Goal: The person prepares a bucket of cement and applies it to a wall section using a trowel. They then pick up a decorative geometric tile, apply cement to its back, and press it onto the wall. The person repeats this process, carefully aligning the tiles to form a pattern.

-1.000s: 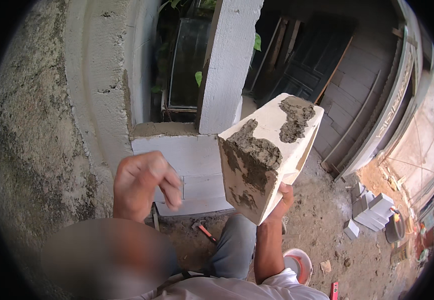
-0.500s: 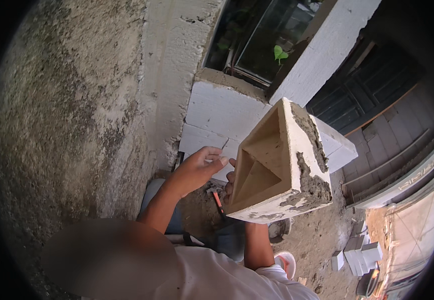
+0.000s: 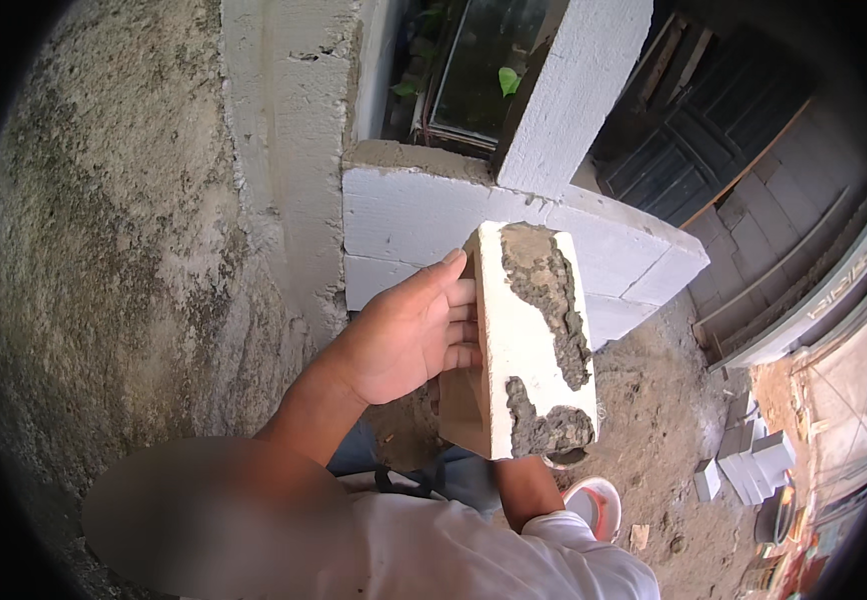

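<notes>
A cream-coloured hollow ventilation block [image 3: 524, 370] is up in front of me, its solid outer side turned toward me. Two rough patches of wet grey mortar [image 3: 546, 290] cling to that side, one along the top and right, the other at the bottom. My left hand [image 3: 406, 325] grips the block's left edge, its fingers reaching into the hollow and the thumb pointing up along the rim. From below, my right forearm [image 3: 532, 490] rises behind the block. The right hand is almost wholly hidden there, supporting the block from underneath.
Ahead runs a low white block wall [image 3: 409, 215] under a window [image 3: 474, 75], with a white post [image 3: 579, 95] beside it. A rough, stained wall [image 3: 144, 230] closes the left side. To the right are a white bucket [image 3: 594, 505], stacked pale blocks [image 3: 754, 460] and a dark door [image 3: 704, 130].
My left hand, free beside the block before, now holds its left edge. The block has turned, so its hollow faces away and the mortared side faces me. My view has shifted right.
</notes>
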### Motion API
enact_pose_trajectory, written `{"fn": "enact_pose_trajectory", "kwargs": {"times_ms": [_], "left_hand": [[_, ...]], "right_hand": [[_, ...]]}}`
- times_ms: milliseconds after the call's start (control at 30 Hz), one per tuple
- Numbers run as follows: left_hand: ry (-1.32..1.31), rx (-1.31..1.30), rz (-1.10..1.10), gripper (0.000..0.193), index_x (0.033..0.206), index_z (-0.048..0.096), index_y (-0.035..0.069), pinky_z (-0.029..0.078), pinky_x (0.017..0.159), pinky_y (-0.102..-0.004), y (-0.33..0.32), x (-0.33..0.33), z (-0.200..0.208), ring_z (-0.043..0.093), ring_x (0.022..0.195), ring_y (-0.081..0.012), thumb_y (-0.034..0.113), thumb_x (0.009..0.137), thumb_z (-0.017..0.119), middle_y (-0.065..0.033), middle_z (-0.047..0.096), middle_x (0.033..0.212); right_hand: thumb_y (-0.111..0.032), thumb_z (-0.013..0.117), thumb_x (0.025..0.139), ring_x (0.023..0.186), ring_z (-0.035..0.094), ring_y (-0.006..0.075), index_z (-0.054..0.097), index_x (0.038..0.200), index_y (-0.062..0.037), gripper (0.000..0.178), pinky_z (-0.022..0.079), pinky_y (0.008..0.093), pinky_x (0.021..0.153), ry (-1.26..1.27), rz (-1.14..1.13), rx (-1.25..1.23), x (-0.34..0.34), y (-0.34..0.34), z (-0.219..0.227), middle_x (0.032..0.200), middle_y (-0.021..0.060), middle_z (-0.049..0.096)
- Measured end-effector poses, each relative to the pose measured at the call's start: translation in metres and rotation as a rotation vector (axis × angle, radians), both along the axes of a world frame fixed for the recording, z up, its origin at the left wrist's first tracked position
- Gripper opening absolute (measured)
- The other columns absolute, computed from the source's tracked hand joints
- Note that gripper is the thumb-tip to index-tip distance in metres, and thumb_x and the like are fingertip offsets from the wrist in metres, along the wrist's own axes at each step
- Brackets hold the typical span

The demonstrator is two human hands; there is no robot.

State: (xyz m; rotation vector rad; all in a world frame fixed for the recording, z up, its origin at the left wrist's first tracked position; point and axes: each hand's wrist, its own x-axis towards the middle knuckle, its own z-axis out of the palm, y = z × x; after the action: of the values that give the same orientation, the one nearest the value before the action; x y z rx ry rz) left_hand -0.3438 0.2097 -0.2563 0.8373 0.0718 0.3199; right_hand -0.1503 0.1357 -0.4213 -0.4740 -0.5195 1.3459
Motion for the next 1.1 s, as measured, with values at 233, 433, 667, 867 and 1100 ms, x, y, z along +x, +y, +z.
{"fn": "enact_pose_trajectory", "kwargs": {"times_ms": [233,433,667,867,1100], "left_hand": [[-0.024,-0.172,0.129,0.083,0.146,0.041,-0.003,0.036,0.110,-0.0434,-0.017,-0.003,0.013,0.050,0.125,-0.0249,0.065,0.097,0.046,-0.0132,0.051,0.140],[-0.286,-0.227,0.302,0.101,0.150,0.028,-0.009,0.028,0.116,-0.0498,-0.029,-0.014,0.048,0.038,0.138,-0.0315,0.072,0.093,0.047,-0.0211,0.038,0.151],[-0.373,0.029,0.520,0.108,0.152,0.020,-0.012,0.021,0.120,-0.0551,-0.022,-0.022,0.068,0.028,0.145,-0.0387,0.073,0.092,0.048,-0.0264,0.030,0.155],[-0.407,0.049,0.791,0.106,0.147,0.028,-0.013,0.025,0.118,-0.0514,-0.009,-0.015,0.072,0.034,0.139,-0.0345,0.075,0.091,0.046,-0.0245,0.037,0.147],[-0.563,0.125,0.832,0.111,0.148,0.016,-0.016,0.023,0.121,-0.0509,0.003,-0.005,0.113,0.026,0.141,-0.0375,0.070,0.090,0.054,-0.0281,0.028,0.148]], "right_hand": [[-0.057,0.044,0.101,0.103,0.065,0.0249,0.049,0.140,0.0035,0.072,0.053,0.0403,0.090,-0.044,-0.002,-0.182,0.014,0.025,-0.013,0.116,0.0192,0.065],[-0.057,0.044,0.102,0.108,0.063,0.0231,0.050,0.139,0.0029,0.070,0.049,0.0385,0.096,-0.242,0.086,-0.359,0.017,0.047,-0.015,0.120,0.0186,0.065],[-0.067,0.055,0.091,0.118,0.060,0.0302,0.039,0.148,0.0049,0.092,0.046,0.0453,0.102,-1.189,-0.440,0.072,0.068,-0.029,0.199,0.118,0.0217,0.066],[-0.073,0.079,0.067,0.123,0.058,0.0446,0.019,0.153,0.0096,0.133,0.046,0.0435,0.105,-2.023,-0.040,0.080,0.002,0.020,0.319,0.127,0.0360,0.059],[-0.043,0.089,0.064,0.120,0.062,0.0396,0.016,0.152,0.0149,0.128,0.048,0.0374,0.103,-2.088,0.057,0.173,-0.033,0.072,0.378,0.127,0.0387,0.057]]}}
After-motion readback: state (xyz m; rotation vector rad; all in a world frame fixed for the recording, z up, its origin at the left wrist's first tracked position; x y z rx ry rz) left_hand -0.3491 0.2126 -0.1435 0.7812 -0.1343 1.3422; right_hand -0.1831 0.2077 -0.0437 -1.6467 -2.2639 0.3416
